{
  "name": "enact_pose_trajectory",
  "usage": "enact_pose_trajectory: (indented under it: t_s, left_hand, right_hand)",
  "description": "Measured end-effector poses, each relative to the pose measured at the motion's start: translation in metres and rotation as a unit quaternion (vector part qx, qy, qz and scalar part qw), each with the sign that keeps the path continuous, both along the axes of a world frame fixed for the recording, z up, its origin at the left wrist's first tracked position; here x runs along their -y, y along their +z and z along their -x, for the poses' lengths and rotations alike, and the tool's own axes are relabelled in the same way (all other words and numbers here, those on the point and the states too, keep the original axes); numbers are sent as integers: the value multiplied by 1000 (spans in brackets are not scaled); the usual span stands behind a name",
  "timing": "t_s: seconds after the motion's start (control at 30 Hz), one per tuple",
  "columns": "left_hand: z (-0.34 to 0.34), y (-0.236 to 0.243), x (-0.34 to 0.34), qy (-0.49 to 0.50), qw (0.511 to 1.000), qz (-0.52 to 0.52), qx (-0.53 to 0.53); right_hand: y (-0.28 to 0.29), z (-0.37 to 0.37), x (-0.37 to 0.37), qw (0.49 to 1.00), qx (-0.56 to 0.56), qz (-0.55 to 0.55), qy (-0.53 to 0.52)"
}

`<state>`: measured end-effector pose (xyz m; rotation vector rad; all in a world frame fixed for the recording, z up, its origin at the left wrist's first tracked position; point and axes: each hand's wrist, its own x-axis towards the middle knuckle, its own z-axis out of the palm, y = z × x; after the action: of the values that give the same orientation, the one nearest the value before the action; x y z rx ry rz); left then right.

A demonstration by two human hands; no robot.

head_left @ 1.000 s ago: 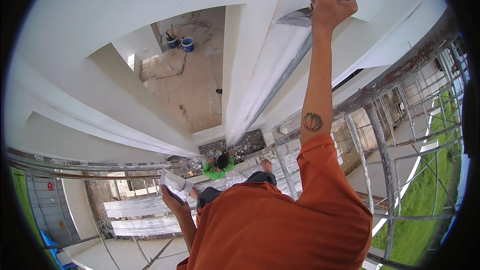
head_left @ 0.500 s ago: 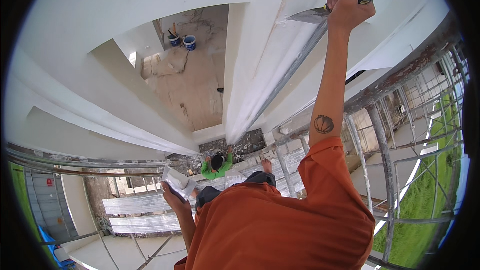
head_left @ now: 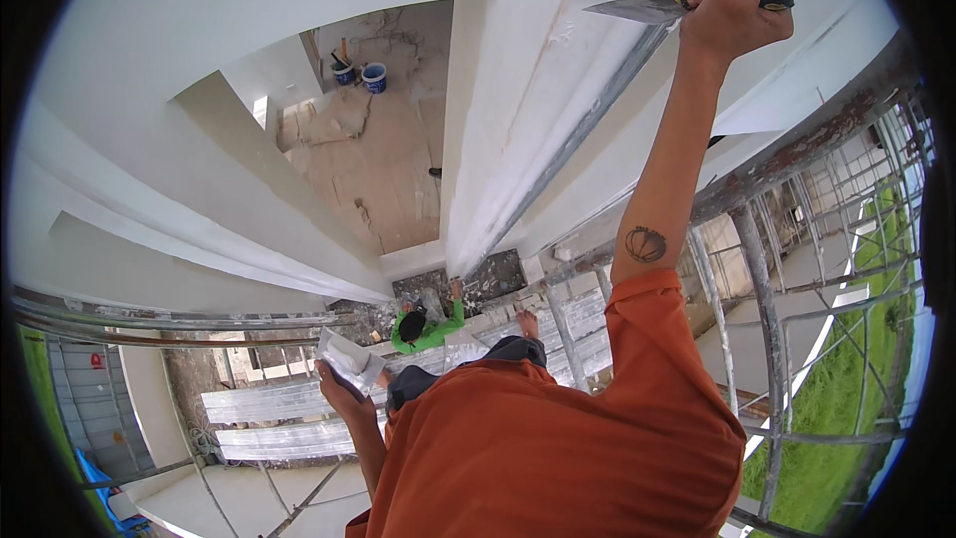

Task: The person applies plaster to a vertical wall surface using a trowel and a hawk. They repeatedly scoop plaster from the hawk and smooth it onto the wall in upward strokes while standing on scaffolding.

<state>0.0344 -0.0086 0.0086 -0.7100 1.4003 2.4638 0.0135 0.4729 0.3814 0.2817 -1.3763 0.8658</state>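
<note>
The right hand (head_left: 735, 5) was closed round the black handle of the scraper (head_left: 637, 8), its fingers curled tight, high up by the white column (head_left: 538, 90). The blade stuck out to the left of the fist, its long axis running sideways, aslant to the grey strip (head_left: 597, 105) along the column's edge; whether it touched the surface I could not tell. Low down and well apart, the left hand (head_left: 344, 394) gripped the pale tray (head_left: 349, 359), most of its fingers hidden, so the right hand was by far the nearer to the column
</note>
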Motion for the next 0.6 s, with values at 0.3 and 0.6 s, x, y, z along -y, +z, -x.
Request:
enact_pose_trajectory:
  t_s: [0.3,0.6]
  left_hand:
    - [-7,-15,20,-1,1000,-3,-17]
    - [-1,-7,9,21,1000,-1,-9]
  right_hand:
    - [-23,25,27,986,-27,144,-80]
    - [-54,44,2,980,28,94,-173]
